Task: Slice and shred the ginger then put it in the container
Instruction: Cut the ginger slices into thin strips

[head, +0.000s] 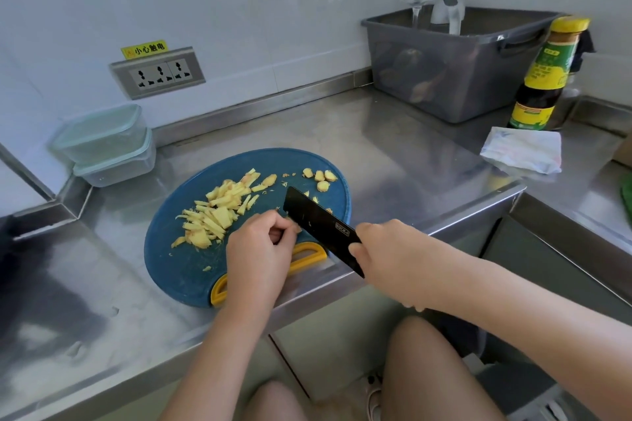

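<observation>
Steel table [393,147] holds a blue cutting board [178,260] with ginger shreds [219,212] piled beside the left hand [263,249]. Its fingers [282,225] pinch a ginger piece [295,227] against the black knife [321,222]. The right hand [386,249] clenches the handle.

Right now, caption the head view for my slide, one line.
Left hand pinches a ginger piece beside the knife gripped by the right hand; shreds lie on the board.

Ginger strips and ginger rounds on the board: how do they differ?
The strips are long and thin; the rounds are stubby discs. The strips form a big heap at the left of the board; the rounds are few, loose at its far right. Both are pale yellow cut ginger.
</observation>
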Available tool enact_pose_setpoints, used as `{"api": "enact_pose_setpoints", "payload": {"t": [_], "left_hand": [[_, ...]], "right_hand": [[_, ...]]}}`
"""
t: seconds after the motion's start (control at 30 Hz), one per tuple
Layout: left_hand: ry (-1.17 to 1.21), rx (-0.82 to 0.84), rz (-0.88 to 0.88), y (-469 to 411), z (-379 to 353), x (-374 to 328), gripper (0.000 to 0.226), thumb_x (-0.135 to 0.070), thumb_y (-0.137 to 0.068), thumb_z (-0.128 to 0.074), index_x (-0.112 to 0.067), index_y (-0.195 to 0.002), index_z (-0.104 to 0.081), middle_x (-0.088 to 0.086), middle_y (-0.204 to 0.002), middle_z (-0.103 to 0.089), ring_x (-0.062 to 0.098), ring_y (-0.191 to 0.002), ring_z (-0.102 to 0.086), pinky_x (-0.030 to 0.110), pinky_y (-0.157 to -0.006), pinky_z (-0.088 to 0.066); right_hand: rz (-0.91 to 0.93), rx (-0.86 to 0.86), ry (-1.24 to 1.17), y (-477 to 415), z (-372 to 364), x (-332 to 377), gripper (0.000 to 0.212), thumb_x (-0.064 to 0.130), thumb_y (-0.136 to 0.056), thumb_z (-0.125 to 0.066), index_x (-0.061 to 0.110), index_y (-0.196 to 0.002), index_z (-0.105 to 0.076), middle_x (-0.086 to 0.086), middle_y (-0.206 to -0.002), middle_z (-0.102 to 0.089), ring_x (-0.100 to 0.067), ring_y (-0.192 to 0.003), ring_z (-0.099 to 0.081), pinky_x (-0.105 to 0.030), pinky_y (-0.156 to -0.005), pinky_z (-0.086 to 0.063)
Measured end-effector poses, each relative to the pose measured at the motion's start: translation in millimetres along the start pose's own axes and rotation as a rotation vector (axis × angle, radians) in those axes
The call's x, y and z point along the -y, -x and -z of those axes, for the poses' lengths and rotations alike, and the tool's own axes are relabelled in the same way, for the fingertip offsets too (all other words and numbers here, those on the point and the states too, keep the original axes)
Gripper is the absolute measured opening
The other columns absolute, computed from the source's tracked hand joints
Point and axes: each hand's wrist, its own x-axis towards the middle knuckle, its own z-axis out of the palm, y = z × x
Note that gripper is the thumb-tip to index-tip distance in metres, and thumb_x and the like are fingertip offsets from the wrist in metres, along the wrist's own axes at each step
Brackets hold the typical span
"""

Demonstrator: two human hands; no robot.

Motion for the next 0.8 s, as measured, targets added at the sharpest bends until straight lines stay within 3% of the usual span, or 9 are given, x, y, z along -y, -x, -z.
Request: {"api": "enact_pose_setpoints", "payload": {"t": [0.13, 0.23, 0.5, 0.8], "left_hand": [[0.012, 0.002, 0.01, 0.9, 0.7, 1.4, 0.006, -0.016, -0.081, -0.071, -0.02, -0.077, -0.07, -0.013, -0.076, -0.064, -0.002, -0.072, -0.058, 0.006, -0.064, -0.043], [0.029, -0.007, 0.011, 2.9, 1.0, 2.6, 0.005, -0.016, -0.081, -0.071, -0.02, -0.081, -0.072, -0.012, -0.08, -0.066, -0.004, -0.072, -0.059, 0.001, -0.066, -0.043], [0.012, -0.018, 0.057, 3.8, 0.9, 0.5, 0.008, -0.019, -0.082, -0.071, -0.018, -0.088, -0.076, -0.013, -0.08, -0.068, -0.01, -0.067, -0.055, -0.004, -0.065, -0.038], [0.005, -0.005, 0.092, 2.7, 0.8, 0.2, 0.008, -0.021, -0.084, -0.069, -0.018, -0.087, -0.075, -0.011, -0.08, -0.069, -0.005, -0.067, -0.058, 0.0, -0.059, -0.04]], "right_hand": [[-0.067, -0.023, -0.094, 3.4, 9.2, -8.4, 0.025, 0.026, -0.101, -0.031, 0.013, -0.08, -0.036, 0.0, -0.072, -0.04, -0.014, -0.058, -0.049, -0.02, -0.046, -0.036], [-0.11, -0.068, -0.126, 5.7, 11.7, -11.4, 0.034, 0.034, -0.101, -0.031, 0.023, -0.069, -0.03, 0.003, -0.066, -0.044, -0.007, -0.047, -0.042, -0.016, -0.038, -0.032], [-0.073, -0.113, 0.005, 5.6, -3.2, 1.8, 0.021, 0.035, -0.101, -0.03, 0.017, -0.093, -0.035, 0.004, -0.067, -0.037, -0.009, -0.053, -0.036, -0.022, -0.048, -0.032], [-0.025, -0.106, 0.085, 0.6, -8.9, 9.0, 0.028, 0.033, -0.102, -0.032, 0.01, -0.115, -0.041, 0.004, -0.066, -0.034, -0.012, -0.052, -0.038, -0.022, -0.047, -0.032]]}}
